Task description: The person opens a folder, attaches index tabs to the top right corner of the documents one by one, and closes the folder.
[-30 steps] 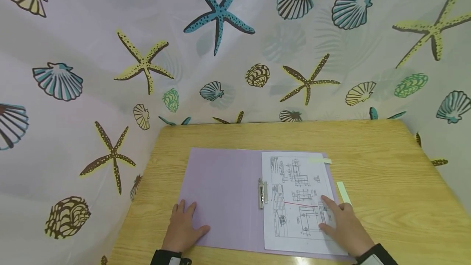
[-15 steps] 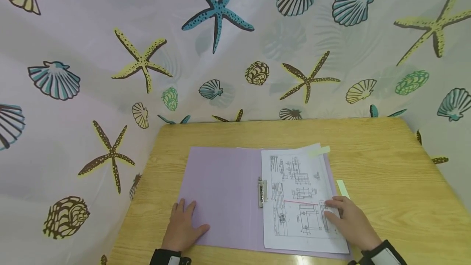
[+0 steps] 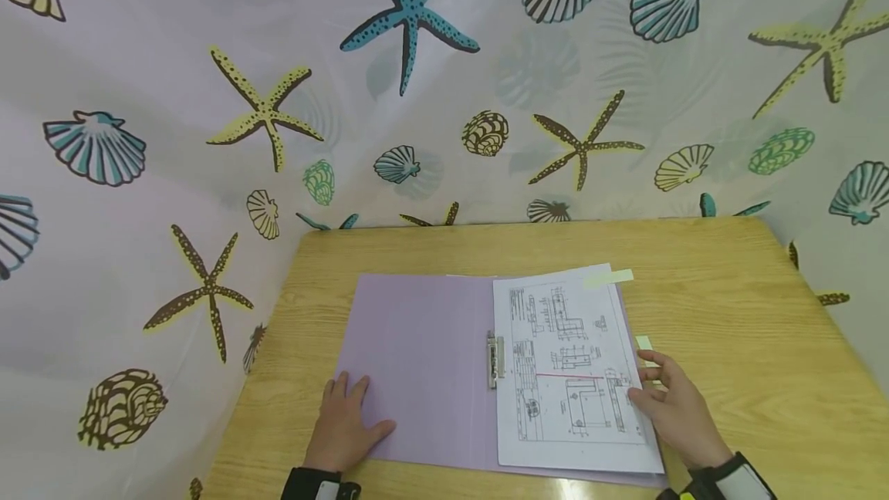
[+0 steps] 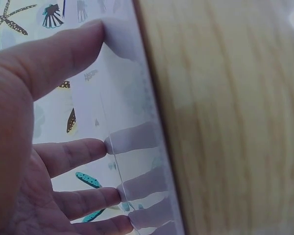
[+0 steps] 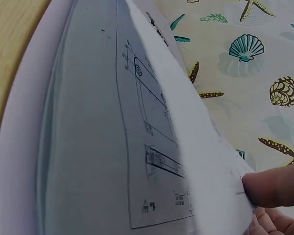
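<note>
A purple file folder [image 3: 417, 369] lies spread flat, with a metal clip [image 3: 495, 361] near its spine. On its right side is a stack of paper topped by a drawing sheet [image 3: 549, 446] with a red line. My right hand [image 3: 681, 415] pinches the right edge of this sheet between thumb and fingers. In the right wrist view the lifted sheet [image 5: 206, 152] curves up, and another drawing page [image 5: 88, 147] shows beneath it. My left hand [image 3: 343, 423] rests with spread fingers on the folder's left edge; in the left wrist view its thumb touches the glossy cover [image 4: 130, 93].
The folder lies on a wood-grain table [image 3: 750, 346]. A pale sticky tab [image 3: 618, 277] juts from the top sheet, and another tab [image 3: 644, 343] shows at the stack's right edge. A curtain [image 3: 444, 176] with starfish and shells hangs behind the table.
My right hand has moved from lying on the drawing sheet to its right edge and now pinches it. The sheet's right side has risen and shifted slightly. My left hand stays in place.
</note>
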The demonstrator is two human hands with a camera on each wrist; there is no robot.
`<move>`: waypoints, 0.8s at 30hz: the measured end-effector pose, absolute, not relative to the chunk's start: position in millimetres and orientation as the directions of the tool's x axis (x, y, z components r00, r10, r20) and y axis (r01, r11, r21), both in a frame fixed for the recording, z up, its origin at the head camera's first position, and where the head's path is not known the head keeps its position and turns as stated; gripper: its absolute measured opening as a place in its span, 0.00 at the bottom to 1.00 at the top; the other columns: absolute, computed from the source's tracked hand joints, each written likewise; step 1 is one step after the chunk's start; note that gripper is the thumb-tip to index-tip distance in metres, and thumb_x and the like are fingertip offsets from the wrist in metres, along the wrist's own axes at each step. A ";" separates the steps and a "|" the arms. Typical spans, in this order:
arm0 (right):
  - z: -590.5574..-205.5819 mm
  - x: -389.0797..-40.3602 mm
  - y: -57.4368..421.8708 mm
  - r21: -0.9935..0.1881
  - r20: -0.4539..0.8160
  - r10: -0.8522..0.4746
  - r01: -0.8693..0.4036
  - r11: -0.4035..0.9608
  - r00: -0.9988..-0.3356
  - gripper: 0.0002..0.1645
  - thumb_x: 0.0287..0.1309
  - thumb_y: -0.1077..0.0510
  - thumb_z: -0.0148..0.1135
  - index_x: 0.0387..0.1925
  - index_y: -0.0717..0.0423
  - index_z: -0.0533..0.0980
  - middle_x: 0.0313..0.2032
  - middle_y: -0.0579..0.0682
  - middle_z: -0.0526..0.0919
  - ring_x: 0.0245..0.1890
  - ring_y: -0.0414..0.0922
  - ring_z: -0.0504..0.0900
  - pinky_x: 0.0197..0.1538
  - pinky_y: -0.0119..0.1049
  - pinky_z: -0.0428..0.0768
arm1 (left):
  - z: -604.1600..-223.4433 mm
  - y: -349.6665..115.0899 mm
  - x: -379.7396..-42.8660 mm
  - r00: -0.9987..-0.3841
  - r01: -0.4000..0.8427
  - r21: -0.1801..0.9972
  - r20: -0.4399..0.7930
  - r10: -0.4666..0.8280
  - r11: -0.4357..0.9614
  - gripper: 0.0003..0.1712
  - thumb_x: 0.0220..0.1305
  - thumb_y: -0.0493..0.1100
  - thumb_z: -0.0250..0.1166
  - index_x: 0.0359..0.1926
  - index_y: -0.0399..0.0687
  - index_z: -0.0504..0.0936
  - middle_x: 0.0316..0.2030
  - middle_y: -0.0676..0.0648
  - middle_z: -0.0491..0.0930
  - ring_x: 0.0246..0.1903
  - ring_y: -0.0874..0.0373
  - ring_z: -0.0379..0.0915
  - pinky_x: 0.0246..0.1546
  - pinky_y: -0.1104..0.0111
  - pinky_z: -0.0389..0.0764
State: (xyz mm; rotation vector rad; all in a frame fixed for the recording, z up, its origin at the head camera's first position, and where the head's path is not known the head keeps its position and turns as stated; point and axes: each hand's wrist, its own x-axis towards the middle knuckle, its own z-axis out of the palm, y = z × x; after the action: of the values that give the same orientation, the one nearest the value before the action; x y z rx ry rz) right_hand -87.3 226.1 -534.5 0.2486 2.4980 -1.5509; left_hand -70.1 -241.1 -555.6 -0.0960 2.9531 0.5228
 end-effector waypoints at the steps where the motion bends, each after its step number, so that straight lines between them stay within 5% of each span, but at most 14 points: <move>1: -534.5 -87.4 226.3 -0.873 -0.241 0.040 0.235 0.428 -0.970 0.37 0.58 0.65 0.56 0.66 0.61 0.53 0.46 0.60 0.67 0.38 0.49 0.79 0.32 0.36 0.79 | -555.4 -241.0 -70.0 -0.988 -0.087 0.339 -0.149 -0.038 0.937 0.52 0.37 0.64 0.72 0.59 0.38 0.70 0.61 0.27 0.55 0.61 0.28 0.45 0.50 0.38 0.60; 7: -532.2 -87.3 227.1 -0.894 -0.279 -0.007 0.257 0.368 -0.960 0.31 0.61 0.64 0.52 0.64 0.65 0.56 0.47 0.60 0.66 0.39 0.50 0.78 0.35 0.36 0.79 | -555.1 -241.1 -69.8 -0.990 -0.075 0.340 -0.140 -0.028 0.937 0.51 0.37 0.64 0.72 0.58 0.37 0.70 0.61 0.26 0.56 0.61 0.27 0.45 0.50 0.38 0.60; 16: -523.5 -86.8 226.5 -0.916 -0.300 -0.094 0.260 0.305 -0.949 0.28 0.65 0.63 0.45 0.64 0.65 0.53 0.58 0.64 0.64 0.55 0.56 0.68 0.47 0.34 0.75 | -557.5 -241.4 -69.3 -0.994 -0.059 0.330 -0.111 -0.023 0.942 0.50 0.37 0.64 0.72 0.58 0.38 0.70 0.61 0.27 0.57 0.61 0.29 0.47 0.51 0.39 0.61; 24: -516.7 -85.4 226.8 -0.957 -0.275 -0.203 0.247 0.152 -0.940 0.29 0.68 0.61 0.42 0.65 0.65 0.49 0.57 0.66 0.63 0.53 0.49 0.70 0.48 0.33 0.75 | -557.5 -242.5 -68.9 -0.995 -0.052 0.333 -0.100 -0.019 0.942 0.50 0.37 0.63 0.72 0.58 0.38 0.70 0.60 0.27 0.58 0.60 0.29 0.47 0.51 0.39 0.61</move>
State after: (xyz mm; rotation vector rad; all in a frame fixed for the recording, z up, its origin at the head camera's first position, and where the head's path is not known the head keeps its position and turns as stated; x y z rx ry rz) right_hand -85.4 226.8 -516.7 0.0419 2.0967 -1.8462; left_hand -68.9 -242.5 -557.5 -0.0549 3.0011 0.5178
